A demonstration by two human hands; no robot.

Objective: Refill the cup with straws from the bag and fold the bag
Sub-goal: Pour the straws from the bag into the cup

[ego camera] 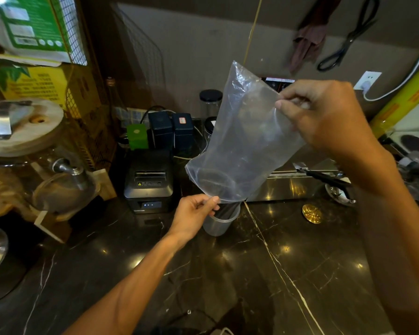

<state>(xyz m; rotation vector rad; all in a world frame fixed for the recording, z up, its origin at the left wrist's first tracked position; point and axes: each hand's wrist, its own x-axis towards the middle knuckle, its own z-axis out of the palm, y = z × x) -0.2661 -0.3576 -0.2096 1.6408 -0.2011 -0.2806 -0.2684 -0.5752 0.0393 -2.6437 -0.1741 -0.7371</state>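
Note:
A clear plastic bag [244,131] hangs in the air over the counter, stretched on a slant between both hands. My right hand [324,114] pinches its upper edge. My left hand [194,213] pinches its lower end, right above a translucent plastic cup [219,224] that stands on the dark marble counter. Dark straws [225,209] stick up inside the cup, under the bag's lower end. Nothing is visible inside the bag.
A black receipt printer [150,182] stands left of the cup, with dark tins [171,130] and jars behind it. A glass dispenser with a wooden lid [22,126] fills the left side. A gold round drain cover [311,213] and a steel tray with tongs [324,177] lie to the right.

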